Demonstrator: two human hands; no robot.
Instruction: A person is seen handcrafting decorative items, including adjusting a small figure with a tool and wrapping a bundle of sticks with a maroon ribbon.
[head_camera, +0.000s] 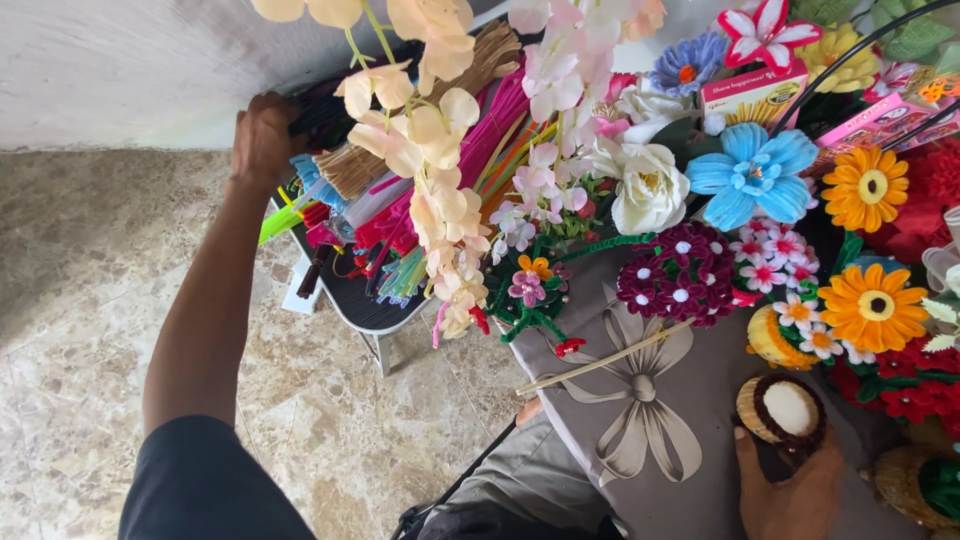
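At lower right, a round brown-rimmed, cream-topped pot (782, 408) sits on the grey cloth (640, 470), your right hand (790, 490) cupping its base. Your left hand (262, 138) grips dark pipe-cleaner stems (322, 112) on the black tray (362, 312).

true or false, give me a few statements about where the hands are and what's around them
1. The left hand reaches into the dark pipe cleaners at the far end of the tray. True.
2. The right hand holds a pair of scissors. False: it grips a dark piece just under a round brown and white disc.
3. A thin wooden stick lies on the grey cloth with a bow print. True.
4. The big blue flower lies on the floor. False: it sits among the other flowers on the table.
5. Both hands touch each other. False: they are far apart.
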